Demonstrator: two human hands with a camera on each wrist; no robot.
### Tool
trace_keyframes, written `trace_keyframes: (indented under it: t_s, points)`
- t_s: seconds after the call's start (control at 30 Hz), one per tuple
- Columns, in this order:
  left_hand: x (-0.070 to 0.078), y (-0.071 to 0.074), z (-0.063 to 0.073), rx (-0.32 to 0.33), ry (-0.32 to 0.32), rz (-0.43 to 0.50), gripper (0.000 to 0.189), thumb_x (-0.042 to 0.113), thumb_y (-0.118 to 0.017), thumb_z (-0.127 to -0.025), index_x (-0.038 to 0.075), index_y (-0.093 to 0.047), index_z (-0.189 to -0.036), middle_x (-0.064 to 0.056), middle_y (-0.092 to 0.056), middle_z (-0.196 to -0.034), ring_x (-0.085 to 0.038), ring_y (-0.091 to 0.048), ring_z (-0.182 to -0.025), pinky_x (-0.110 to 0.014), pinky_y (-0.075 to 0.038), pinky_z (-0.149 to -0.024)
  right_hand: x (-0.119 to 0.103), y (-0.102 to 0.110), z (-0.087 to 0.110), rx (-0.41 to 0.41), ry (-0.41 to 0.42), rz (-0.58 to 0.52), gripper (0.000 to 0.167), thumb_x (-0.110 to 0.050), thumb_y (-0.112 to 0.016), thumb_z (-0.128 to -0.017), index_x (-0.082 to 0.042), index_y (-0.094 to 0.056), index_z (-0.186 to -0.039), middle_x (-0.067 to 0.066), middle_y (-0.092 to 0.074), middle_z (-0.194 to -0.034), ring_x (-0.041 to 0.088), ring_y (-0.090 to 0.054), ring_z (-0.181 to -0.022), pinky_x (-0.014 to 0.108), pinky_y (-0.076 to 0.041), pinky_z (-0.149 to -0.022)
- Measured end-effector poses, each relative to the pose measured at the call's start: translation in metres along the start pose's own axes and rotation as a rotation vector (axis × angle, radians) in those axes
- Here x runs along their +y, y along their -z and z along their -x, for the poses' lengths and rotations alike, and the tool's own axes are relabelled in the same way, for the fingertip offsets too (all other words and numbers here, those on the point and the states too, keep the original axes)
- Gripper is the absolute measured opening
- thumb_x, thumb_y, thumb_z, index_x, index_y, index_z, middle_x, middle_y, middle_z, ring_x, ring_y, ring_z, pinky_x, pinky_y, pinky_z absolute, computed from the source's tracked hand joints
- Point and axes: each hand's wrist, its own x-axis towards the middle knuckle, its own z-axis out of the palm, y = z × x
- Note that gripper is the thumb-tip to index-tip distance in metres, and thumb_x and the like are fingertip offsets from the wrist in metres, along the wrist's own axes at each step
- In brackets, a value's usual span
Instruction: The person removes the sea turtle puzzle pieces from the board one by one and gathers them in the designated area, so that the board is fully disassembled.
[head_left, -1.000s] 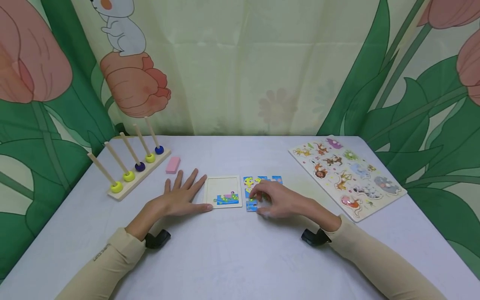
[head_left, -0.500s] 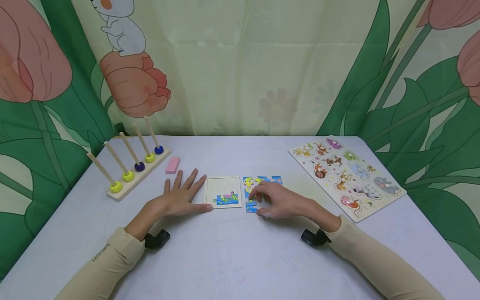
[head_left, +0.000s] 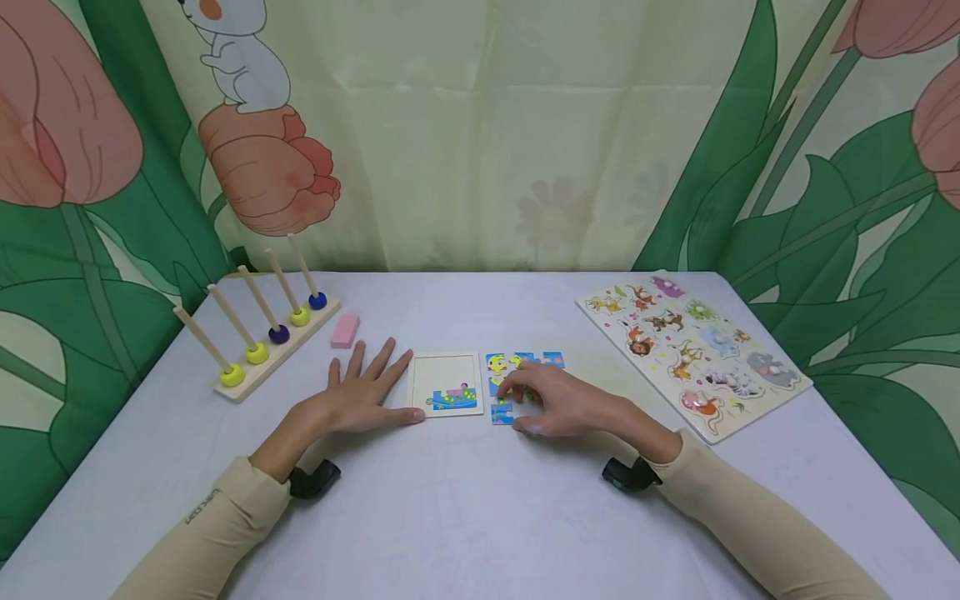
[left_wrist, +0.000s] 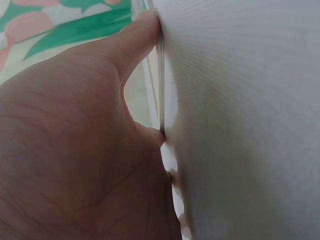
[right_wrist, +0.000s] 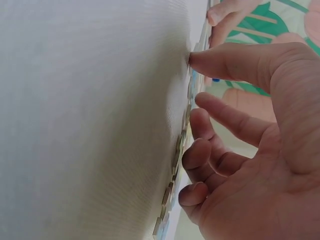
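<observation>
My left hand lies spread on the table, its thumb and index finger at the left edge of a small cream puzzle tray. A joined strip of blue puzzle pieces sits at the bottom of that tray. Just right of it, my right hand is over a group of loose blue and yellow puzzle pieces, hiding some. Its fingers are loosely bent, with thumb and index finger apart. A blue corner piece shows beside the thumb tip. The right wrist view shows the thumb down at the pieces' edge.
A wooden peg stand with yellow and blue beads stands at left, a pink block beside it. An animal puzzle board lies at right. Behind the white table hangs a printed curtain.
The blue corner piece by the right thumb has shifted very slightly toward the table's near side since the first frame. Both hands stay almost still.
</observation>
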Motion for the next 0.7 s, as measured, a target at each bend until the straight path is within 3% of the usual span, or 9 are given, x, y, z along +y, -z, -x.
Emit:
trace_keyframes:
  t_s: [0.27, 0.7]
  points:
    - [-0.001, 0.000, -0.002, -0.004, -0.002, -0.007, 0.112, 0.085, -0.057, -0.087, 0.028, -0.011, -0.172, -0.006, 0.010, -0.181, -0.047, 0.023, -0.163, -0.083, 0.010, -0.121, -0.007, -0.002, -0.009, 0.031, 0.029, -0.020, 0.029, -0.021, -0.078, -0.092, -0.019, -0.072, -0.121, -0.005, -0.065, -0.102, 0.013, -0.052, -0.089, 0.025, -0.044, -0.080]
    - [-0.001, 0.001, -0.001, -0.008, -0.009, -0.008, 0.112, 0.085, -0.057, -0.088, 0.027, -0.011, -0.172, -0.007, 0.011, -0.181, -0.049, 0.023, -0.163, -0.083, 0.010, -0.120, -0.030, -0.013, -0.045, 0.036, 0.064, -0.064, 0.031, -0.016, -0.071, -0.097, -0.016, -0.074, -0.128, -0.001, -0.068, -0.109, 0.015, -0.057, -0.086, 0.026, -0.047, -0.079]
